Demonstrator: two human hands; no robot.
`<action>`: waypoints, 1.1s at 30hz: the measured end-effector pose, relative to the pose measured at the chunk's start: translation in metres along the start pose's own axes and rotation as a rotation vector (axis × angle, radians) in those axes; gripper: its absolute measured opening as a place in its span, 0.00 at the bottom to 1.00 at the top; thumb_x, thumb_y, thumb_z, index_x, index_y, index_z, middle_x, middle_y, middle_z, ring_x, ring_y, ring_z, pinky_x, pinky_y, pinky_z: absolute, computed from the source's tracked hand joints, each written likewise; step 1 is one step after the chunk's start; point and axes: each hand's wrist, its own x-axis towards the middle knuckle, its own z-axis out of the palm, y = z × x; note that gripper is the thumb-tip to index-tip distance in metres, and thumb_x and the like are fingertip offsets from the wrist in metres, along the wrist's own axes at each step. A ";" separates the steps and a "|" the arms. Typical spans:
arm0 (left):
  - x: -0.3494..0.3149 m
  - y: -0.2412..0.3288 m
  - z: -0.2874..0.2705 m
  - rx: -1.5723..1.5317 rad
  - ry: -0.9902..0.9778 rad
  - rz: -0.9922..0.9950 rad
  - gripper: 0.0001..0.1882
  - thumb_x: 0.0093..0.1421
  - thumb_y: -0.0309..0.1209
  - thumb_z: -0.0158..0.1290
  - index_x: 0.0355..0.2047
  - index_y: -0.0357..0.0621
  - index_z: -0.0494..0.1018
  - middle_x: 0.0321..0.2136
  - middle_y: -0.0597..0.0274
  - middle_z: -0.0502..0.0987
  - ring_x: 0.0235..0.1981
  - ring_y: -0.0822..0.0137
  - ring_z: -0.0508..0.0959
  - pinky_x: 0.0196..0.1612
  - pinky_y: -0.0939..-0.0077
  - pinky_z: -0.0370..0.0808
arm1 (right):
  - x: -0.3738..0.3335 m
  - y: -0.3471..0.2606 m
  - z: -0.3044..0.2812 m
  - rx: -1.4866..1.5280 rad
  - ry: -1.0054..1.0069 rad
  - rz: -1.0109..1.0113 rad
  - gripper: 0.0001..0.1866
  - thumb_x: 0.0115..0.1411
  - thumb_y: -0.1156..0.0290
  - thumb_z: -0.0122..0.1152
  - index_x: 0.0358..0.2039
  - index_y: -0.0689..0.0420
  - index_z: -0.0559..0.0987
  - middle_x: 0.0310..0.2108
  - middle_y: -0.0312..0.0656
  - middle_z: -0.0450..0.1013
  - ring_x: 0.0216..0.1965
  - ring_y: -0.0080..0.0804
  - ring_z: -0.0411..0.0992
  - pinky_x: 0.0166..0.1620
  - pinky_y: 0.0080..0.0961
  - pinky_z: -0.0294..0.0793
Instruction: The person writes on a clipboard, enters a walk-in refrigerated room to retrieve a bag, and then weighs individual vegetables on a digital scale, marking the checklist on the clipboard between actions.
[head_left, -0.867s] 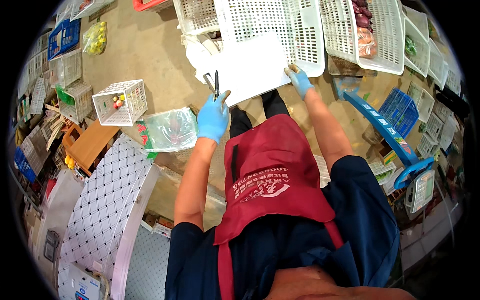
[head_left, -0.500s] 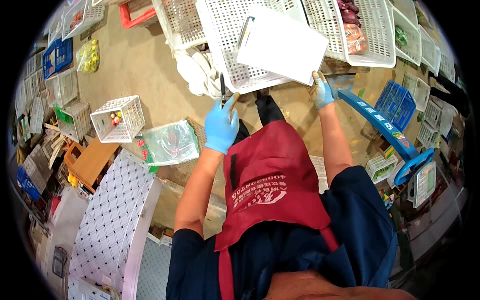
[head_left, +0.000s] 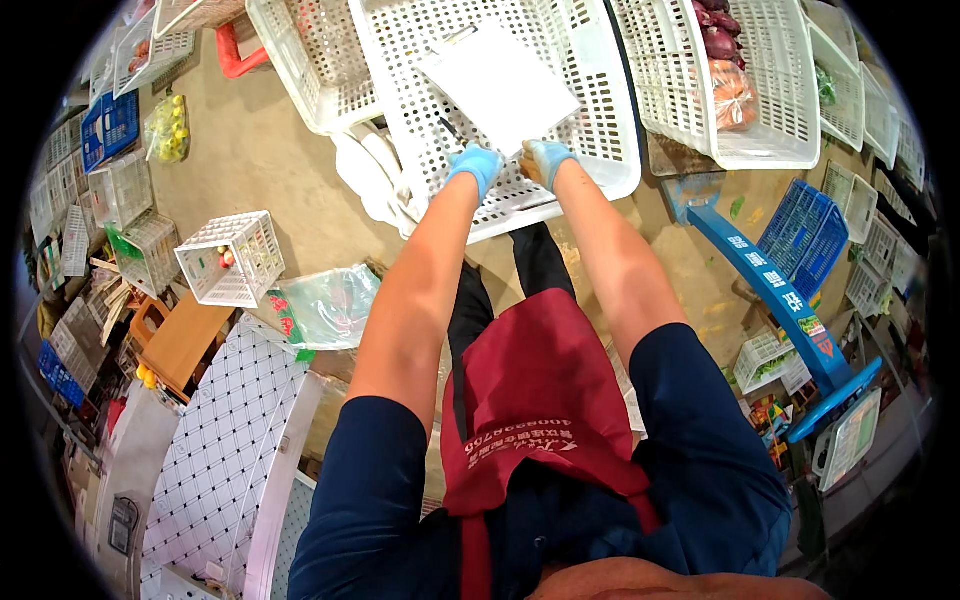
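In the white perforated crate (head_left: 605,150) in front of me is a clipboard with white paper (head_left: 505,85), its metal clip at the far left end. My left hand (head_left: 476,168), in a light-blue glove, is closed, with a dark pen (head_left: 450,129) sticking out past its fingers. Close beside it, my right hand (head_left: 546,163), gloved blue with stained fingertips, is closed on the near edge of the clipboard. Its fingertips are partly hidden.
At right, another white crate (head_left: 790,140) holds purple vegetables (head_left: 720,40) and a bag of orange ones (head_left: 733,95). A blue scale post (head_left: 750,260) rises on my right. A small white crate (head_left: 235,258) and a clear plastic bag (head_left: 330,305) lie at left.
The clipboard has moved left and farther into the crate. Both hands have reached forward over the crate and come close together, the right one moving left.
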 end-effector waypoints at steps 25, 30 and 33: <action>-0.328 -0.262 0.289 -1.201 0.570 -0.076 0.17 0.64 0.33 0.48 0.50 0.38 0.72 0.38 0.59 0.77 0.38 0.67 0.77 0.38 0.74 0.73 | -0.193 0.034 -0.062 -1.162 0.229 -0.576 0.17 0.60 0.62 0.54 0.45 0.59 0.78 0.39 0.44 0.78 0.39 0.37 0.76 0.43 0.30 0.72; -0.371 -0.286 0.415 -1.736 0.581 -0.291 0.17 0.65 0.33 0.47 0.51 0.37 0.71 0.34 0.60 0.76 0.31 0.70 0.75 0.32 0.78 0.72 | -0.216 0.081 0.000 -1.221 0.094 -0.493 0.18 0.57 0.59 0.55 0.43 0.55 0.79 0.42 0.50 0.76 0.44 0.44 0.74 0.48 0.33 0.70; -0.372 -0.311 0.524 -1.929 0.577 -0.371 0.17 0.65 0.32 0.47 0.50 0.37 0.71 0.36 0.59 0.75 0.30 0.68 0.75 0.32 0.75 0.74 | -0.212 0.114 0.019 -1.729 0.039 -0.793 0.19 0.59 0.57 0.52 0.43 0.57 0.79 0.43 0.51 0.76 0.47 0.47 0.73 0.49 0.33 0.71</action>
